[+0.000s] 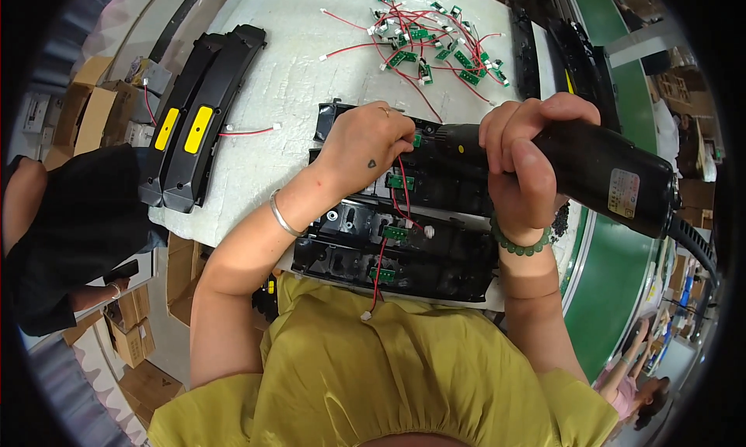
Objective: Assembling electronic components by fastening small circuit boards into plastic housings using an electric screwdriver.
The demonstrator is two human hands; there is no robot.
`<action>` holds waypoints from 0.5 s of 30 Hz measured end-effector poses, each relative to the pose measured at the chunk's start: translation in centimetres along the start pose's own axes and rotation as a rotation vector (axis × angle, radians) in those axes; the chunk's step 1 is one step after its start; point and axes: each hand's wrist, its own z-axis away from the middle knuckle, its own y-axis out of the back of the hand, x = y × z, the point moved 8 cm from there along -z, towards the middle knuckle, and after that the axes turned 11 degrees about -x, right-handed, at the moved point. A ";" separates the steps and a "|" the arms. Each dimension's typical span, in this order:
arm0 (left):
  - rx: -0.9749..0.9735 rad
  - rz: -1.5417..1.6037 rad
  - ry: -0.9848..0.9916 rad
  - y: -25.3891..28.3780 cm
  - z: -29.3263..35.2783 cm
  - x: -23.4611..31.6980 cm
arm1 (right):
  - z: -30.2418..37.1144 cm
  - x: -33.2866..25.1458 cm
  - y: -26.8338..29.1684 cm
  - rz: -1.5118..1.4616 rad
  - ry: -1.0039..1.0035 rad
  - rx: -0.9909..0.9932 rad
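Observation:
My right hand point(528, 156) is wrapped round a black electric screwdriver point(606, 167), whose nose points left toward my left hand point(369, 146). The left fingers are pinched at a small green circuit board point(418, 139) on the farthest black plastic housing point(330, 121); the fingertips partly hide this board. Nearer to me lie more black housings in a row, each with a green board point(400, 182) and red-and-black wires with white plugs. The nearest housing point(334, 262) has its board point(382, 275) and a plug point(367, 316) hanging over its front edge.
A tangled pile of wired green circuit boards point(435, 43) lies at the back of the white table point(272, 160). Two black housings with yellow labels point(203, 128) stand at the left. More black parts point(579, 66) sit at the far right. Another person's arm point(97, 295) is at the left.

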 end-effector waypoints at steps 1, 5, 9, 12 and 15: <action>0.024 0.014 -0.016 0.0 0.1 -0.1 | 0.0 0.2 0.0 0.001 -0.010 -0.001; 0.025 0.026 -0.039 0.0 0.2 0.1 | 0.1 0.7 -0.1 0.004 -0.031 0.009; 0.021 0.017 -0.075 0.0 0.1 0.2 | 0.2 1.2 -0.2 0.006 -0.058 -0.006; 0.025 0.010 -0.082 -0.1 0.1 0.2 | 0.2 1.4 -0.2 0.024 -0.062 -0.001; 0.019 0.012 -0.083 -0.1 0.0 0.2 | 0.1 1.5 -0.6 0.021 -0.064 -0.040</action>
